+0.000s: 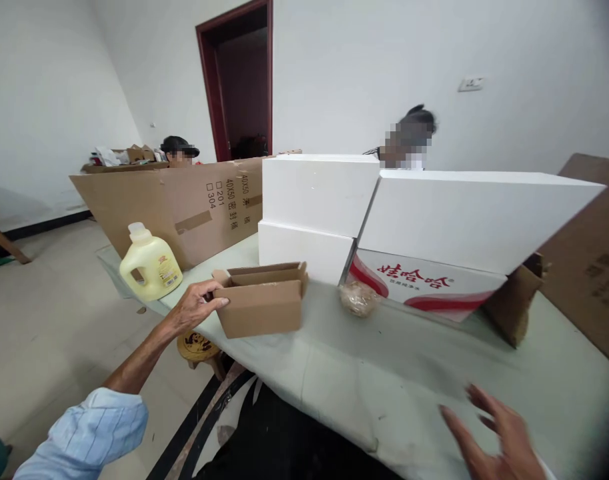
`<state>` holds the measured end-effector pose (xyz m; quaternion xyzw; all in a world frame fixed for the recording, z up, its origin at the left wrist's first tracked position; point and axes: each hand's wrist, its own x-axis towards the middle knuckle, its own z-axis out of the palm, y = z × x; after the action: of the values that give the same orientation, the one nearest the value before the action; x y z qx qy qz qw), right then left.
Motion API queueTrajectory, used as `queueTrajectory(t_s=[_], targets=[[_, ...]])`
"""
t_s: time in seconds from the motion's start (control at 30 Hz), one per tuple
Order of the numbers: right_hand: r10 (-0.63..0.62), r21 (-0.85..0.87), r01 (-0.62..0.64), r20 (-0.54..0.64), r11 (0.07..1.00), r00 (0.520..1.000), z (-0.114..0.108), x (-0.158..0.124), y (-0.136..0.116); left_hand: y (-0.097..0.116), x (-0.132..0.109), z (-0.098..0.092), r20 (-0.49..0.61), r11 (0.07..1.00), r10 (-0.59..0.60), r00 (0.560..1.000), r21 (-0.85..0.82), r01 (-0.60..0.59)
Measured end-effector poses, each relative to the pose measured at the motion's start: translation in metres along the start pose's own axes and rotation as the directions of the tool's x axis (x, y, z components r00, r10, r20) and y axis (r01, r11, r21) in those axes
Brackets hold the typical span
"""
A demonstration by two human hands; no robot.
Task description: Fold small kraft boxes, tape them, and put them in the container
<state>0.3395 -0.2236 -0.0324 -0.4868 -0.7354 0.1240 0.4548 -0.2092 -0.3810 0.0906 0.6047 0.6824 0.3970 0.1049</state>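
Observation:
My left hand (199,305) grips the left end of a small brown cardboard box (260,310), thumb on the near side. The box stands on the table with its top flaps raised, so its inside is mostly hidden. To the right, my right hand (494,430) hovers over the near part of the table, slightly blurred, its fingers apart and nothing in them. Beyond the small box lies a roll of clear tape (358,299), close to a white and red printed carton (424,283).
White boxes (319,193) are stacked at the back of the green-covered table (334,360). A yellow detergent jug (151,263) stands at the left edge, before a large brown carton (194,213). More cardboard (594,247) rises at right. Two people sit beyond the boxes. A stool (198,347) is below.

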Motion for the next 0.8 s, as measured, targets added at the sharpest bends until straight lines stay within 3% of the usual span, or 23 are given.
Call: queueTrajectory(t_s=[0.1, 0.27, 0.37, 0.43, 0.53, 0.63, 0.7, 0.8], targets=[[-0.034, 0.184, -0.012, 0.24, 0.983, 0.97, 0.036, 0.002, -0.028, 0.025, -0.002, 0.019, 0.148, 0.99, 0.058, 0.987, -0.137, -0.038], [-0.151, 0.441, -0.105, 0.506, 0.892, 0.849, 0.072, -0.007, -0.071, 0.04, 0.006, 0.045, 0.349, 0.945, 0.119, 0.93, -0.327, 0.001], [-0.118, 0.47, -0.192, 0.554, 0.861, 0.824, 0.077, -0.017, -0.082, 0.04, 0.013, 0.056, 0.398, 0.933, 0.147, 0.906, -0.361, 0.007], [-0.07, 0.477, -0.253, 0.56, 0.841, 0.826, 0.078, -0.021, -0.085, 0.04, 0.015, 0.061, 0.358, 0.948, 0.161, 0.92, -0.315, -0.043], [0.018, 0.511, -0.361, 0.558, 0.78, 0.83, 0.078, -0.02, -0.087, 0.04, 0.008, 0.064, 0.226, 0.953, 0.274, 0.935, -0.191, -0.233], [0.192, 0.506, -0.522, 0.566, 0.686, 0.801, 0.077, -0.013, -0.088, 0.033, -0.01, 0.068, 0.278, 0.914, 0.4, 0.873, -0.055, -0.402], [0.302, 0.483, -0.655, 0.619, 0.581, 0.725, 0.072, -0.006, -0.091, 0.023, -0.025, 0.075, 0.392, 0.885, 0.414, 0.821, 0.039, -0.465], [0.373, 0.387, -0.825, 0.754, 0.412, 0.54, 0.062, 0.007, -0.098, 0.009, -0.042, 0.091, 0.494, 0.824, 0.411, 0.766, 0.158, -0.544]])
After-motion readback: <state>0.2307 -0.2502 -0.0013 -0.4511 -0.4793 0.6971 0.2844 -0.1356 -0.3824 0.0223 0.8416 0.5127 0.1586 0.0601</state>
